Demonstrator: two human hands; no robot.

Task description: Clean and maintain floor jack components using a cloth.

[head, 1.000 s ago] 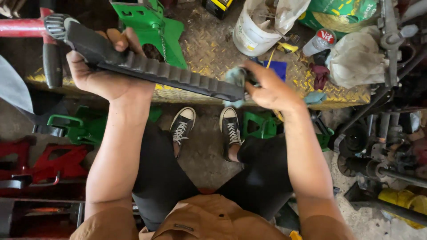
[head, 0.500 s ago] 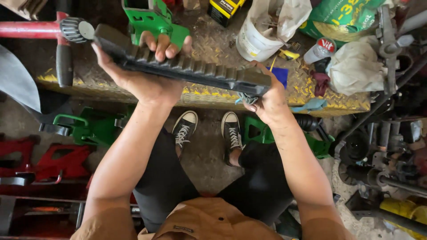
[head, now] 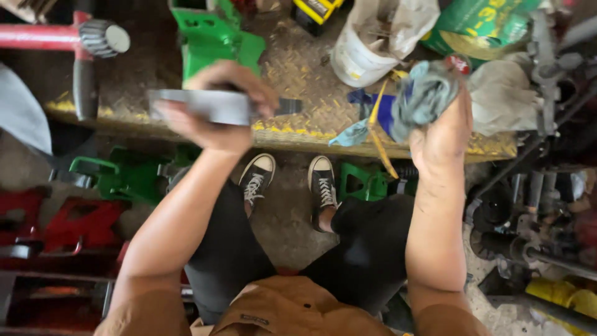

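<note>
View from above of a seated person's two bare arms reaching out over a worktop [head: 298, 68] of worn metal tread plate with a yellow front edge.

Far left of the left hand, a red bar with a ribbed grey knob [head: 102, 37] lies on the worktop, well apart from the grip. The left hand [head: 217, 106] is clenched around a long dark metal bar [head: 211, 107], blurred by motion; the fingers wrap over its top and a short end sticks out to the right of the grip. Just beyond this hand stands a green metal bracket [head: 214, 37]. Below the hand, under the worktop edge, more green parts [head: 124, 177] and red parts [head: 62, 227] lie on the floor.

Between the two hands, lower down, a pair of black sneakers with white toes [head: 289, 183] rest on the concrete floor.

The right hand [head: 441, 127] is raised, its grip closed on a bunched grey-blue rag [head: 423, 96]. Just left of this grip a blue object [head: 382, 112] and a yellow strip lie on the worktop. Beyond the hand sit a white bucket [head: 357, 59] and a green sack [head: 479, 25]. Right of the grip is a pale cloth bundle [head: 497, 99], then dark machine parts [head: 541, 205].
</note>
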